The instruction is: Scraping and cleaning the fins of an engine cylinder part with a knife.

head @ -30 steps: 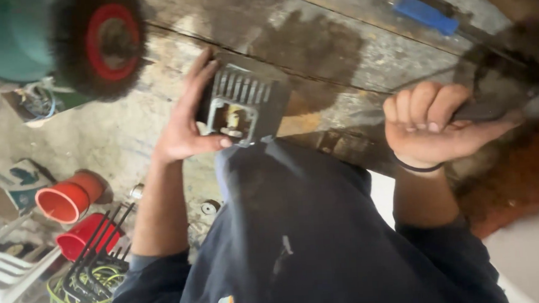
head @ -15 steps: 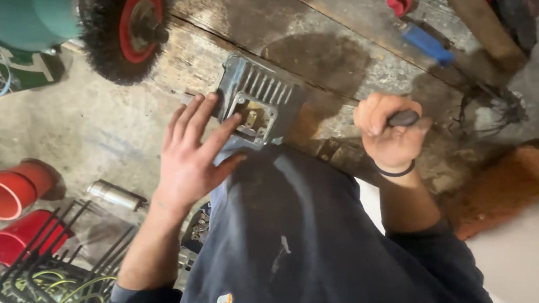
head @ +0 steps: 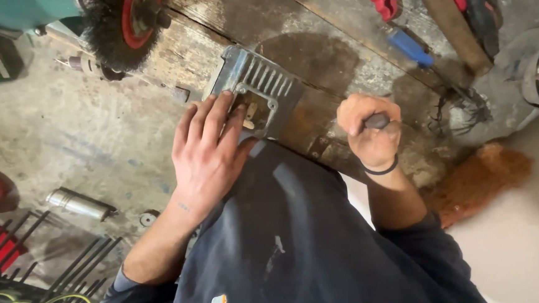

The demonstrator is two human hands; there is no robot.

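L hand [head: 210, 152] flat on finned metal housing [head: 255, 93], fingers spread — R hand [head: 371, 133] clamped round dark tool handle [head: 377, 121] over wooden worktop [head: 326, 60].

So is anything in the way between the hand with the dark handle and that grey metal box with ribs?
Nothing visible. The right hand grips a dark tool handle beside the ribbed metal housing, with only bare wooden bench between them. The left hand rests on the housing's near edge, on the other side.
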